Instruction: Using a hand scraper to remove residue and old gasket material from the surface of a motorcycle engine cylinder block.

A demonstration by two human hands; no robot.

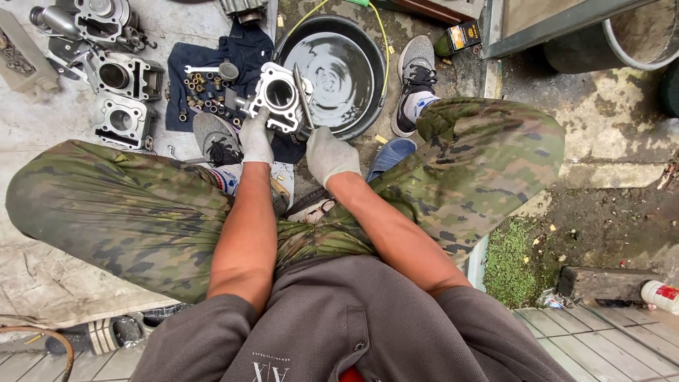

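Down between the knees, both gloved hands worked at a silver engine cylinder (278,99) with a round bore, held above a dark blue cloth (244,53) spread on the concrete floor (42,134). The left hand (255,139) was clenched on the cylinder's lower left side, its fingers wrapped over the fins. The right hand (329,154) sat just right of the cylinder, closed around the lower end of a thin flat metal blade (305,95) that rose along the cylinder's right face; how tightly it gripped I could not tell. Just beyond the cylinder lay a wide black basin (368,106) holding dark shiny liquid, with a yellow-green hose (382,39) curving over its far rim. On the cloth, left of the cylinder, sat a scatter of small bolts and brass-coloured fittings (201,92) and a wrench (201,69). Further left on the floor lay more cylinder blocks (124,99) and engine parts (99,21). The person squatted in camouflage trousers (127,212) and a grey top, one grey shoe (414,78) beside the basin's right edge and the other grey shoe (212,138) at the cloth's near edge. A blue sandal (391,155) lay just right of the right hand. Moss (513,265) grew on the ground at the right, and a small dark green bottle (460,37) lay near the far wall.
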